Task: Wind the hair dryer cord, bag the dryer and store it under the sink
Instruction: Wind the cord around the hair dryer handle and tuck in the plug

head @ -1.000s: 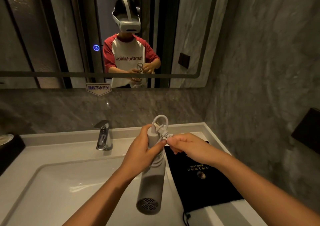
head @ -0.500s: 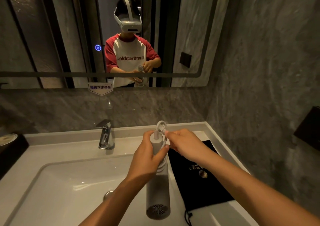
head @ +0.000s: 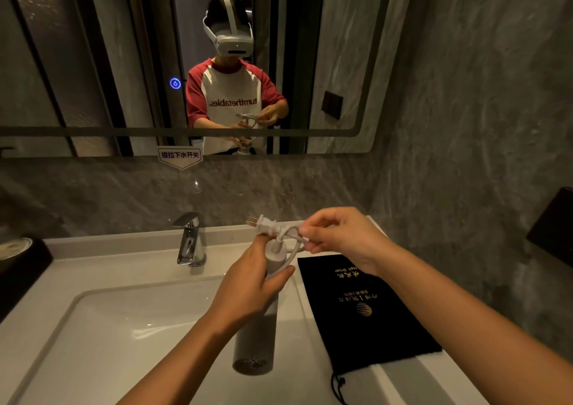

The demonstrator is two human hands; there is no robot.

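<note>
Slack is your main worry here: your right hand (head: 338, 240) pinches the last stretch of white cord (head: 291, 251) just behind the plug (head: 263, 226), while your left hand (head: 248, 293) is clenched around the handle of the hair dryer (head: 255, 339), which hangs nozzle-down over the basin of the sink (head: 102, 336). A loop of cord stands off the handle near your left thumb, so the winding looks nearly done but not secured. If you let go of the plug end before tucking it under a turn, I would expect the springy cord to unwind and drop toward the basin, and you would have to start winding again. The plug's prongs point away toward the faucet (head: 189, 240); swinging them around carelessly could knock the metal or scratch the dryer. Your left hand carries the whole weight by the handle alone, so a loosened hold during the tuck could send the dryer into the sink. The black drawstring bag (head: 362, 311) lies flat on the tabletop (head: 434, 380) just to the right of the basin, mouth toward you with its cord trailing off the front edge; a bulky, loose winding would probably snag at that narrow opening.
</note>
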